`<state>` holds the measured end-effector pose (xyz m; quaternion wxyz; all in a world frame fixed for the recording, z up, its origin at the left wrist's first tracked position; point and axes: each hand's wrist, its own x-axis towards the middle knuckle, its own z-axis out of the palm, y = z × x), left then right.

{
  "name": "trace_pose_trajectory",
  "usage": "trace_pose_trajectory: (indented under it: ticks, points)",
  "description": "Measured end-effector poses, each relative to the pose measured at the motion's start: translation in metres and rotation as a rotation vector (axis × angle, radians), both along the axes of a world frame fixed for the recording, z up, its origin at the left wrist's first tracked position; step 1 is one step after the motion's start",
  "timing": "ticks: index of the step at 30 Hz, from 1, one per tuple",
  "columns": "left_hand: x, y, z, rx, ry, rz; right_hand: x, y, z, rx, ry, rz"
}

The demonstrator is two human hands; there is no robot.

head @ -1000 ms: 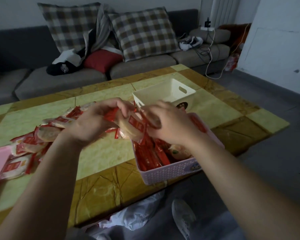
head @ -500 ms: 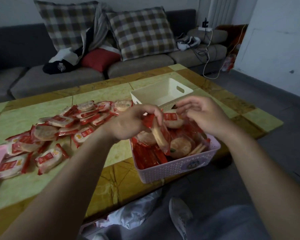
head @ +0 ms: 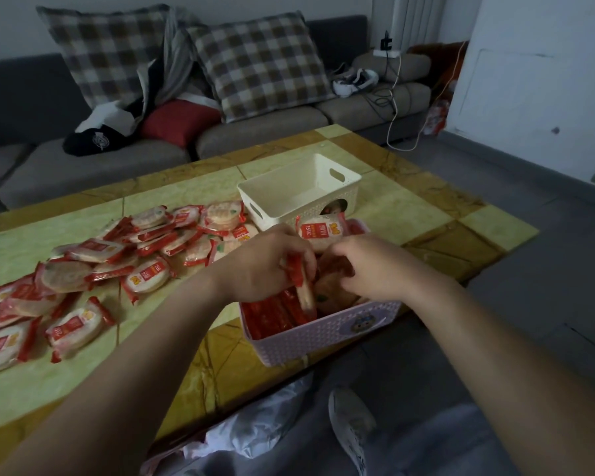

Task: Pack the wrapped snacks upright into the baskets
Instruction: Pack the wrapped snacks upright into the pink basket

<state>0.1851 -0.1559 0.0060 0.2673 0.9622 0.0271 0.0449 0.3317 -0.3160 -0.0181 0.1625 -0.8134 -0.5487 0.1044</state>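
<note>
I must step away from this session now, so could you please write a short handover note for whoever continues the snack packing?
Left hand: grips a wrapped snack on edge, over the pink basket.
Right hand: fingers curled down among that basket's packets; I cannot tell whether it grips one.
Done: a row of upright packets fills the pink basket's left side; one flat packet lies at its far end.
Left: the loose pile on the table; the white basket shows no snacks.
</note>
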Motion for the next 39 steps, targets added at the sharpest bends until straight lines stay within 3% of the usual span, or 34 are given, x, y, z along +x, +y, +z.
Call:
trace_pose_trajectory:
  ticks: [7,12,16,18,20,23,26,28,35,39]
  points:
    - [0.003,-0.015,-0.011,0.118,0.013,0.096,0.017,-0.016,0.014,0.157,0.146,-0.103]
    - [0.002,-0.012,-0.021,0.163,0.050,0.076,0.023,-0.030,0.034,0.471,0.283,-0.154]
    - [0.001,-0.019,-0.027,0.406,0.159,0.059,0.020,-0.027,0.033,0.647,0.416,-0.191]
    - [0.002,-0.022,-0.025,0.478,0.218,0.034,0.019,-0.024,0.029,0.631,0.410,-0.212]
    - [0.003,-0.021,-0.016,0.410,0.306,0.030,0.018,-0.023,0.027,0.606,0.384,-0.219]
    - [0.000,-0.016,-0.004,0.159,0.334,0.057,0.017,-0.020,0.028,0.586,0.359,-0.264]
    - [-0.001,-0.011,-0.011,-0.122,0.204,0.140,0.017,-0.019,0.030,0.531,0.349,-0.328]
    - [0.000,-0.008,-0.020,-0.029,0.095,0.157,0.014,-0.016,0.029,0.473,0.342,-0.344]
    - [0.006,-0.012,-0.044,0.236,-0.004,0.191,-0.007,0.004,0.024,0.364,0.206,-0.346]
    - [0.003,-0.009,-0.034,-0.009,-0.088,0.227,-0.023,0.013,0.015,0.256,0.147,-0.287]
